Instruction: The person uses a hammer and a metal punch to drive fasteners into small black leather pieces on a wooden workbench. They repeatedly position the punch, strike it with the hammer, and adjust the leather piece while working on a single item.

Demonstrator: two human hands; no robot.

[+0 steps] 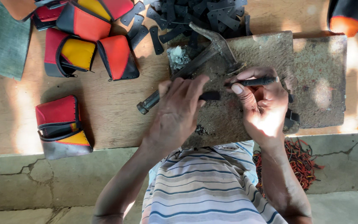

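Taking the grey stone slab (311,70) on the wooden tabletop (117,112) as the landmark: far off its left edge a red, yellow and grey pouch (61,126) is lying, and more pouches (92,41) are lying up beyond the slab's upper left corner.

The left hand (179,110) is resting over the slab's left part, its fingers curled down on a dark strip (210,96) (only the strip's right end is showing). This strip is lying with its long axis left to right, pointing toward the right hand (264,105).

A hammer (195,66) is lying slanted on the slab just above both hands, its head (220,45) nearer to the right hand, its handle end past the slab's left edge.

The right hand is pinching a second dark, thin piece (255,81), also lying left to right, over the slab's middle. The two hands are close together but not touching.

Above the slab's top edge a heap of dark strips (199,12) is lying.
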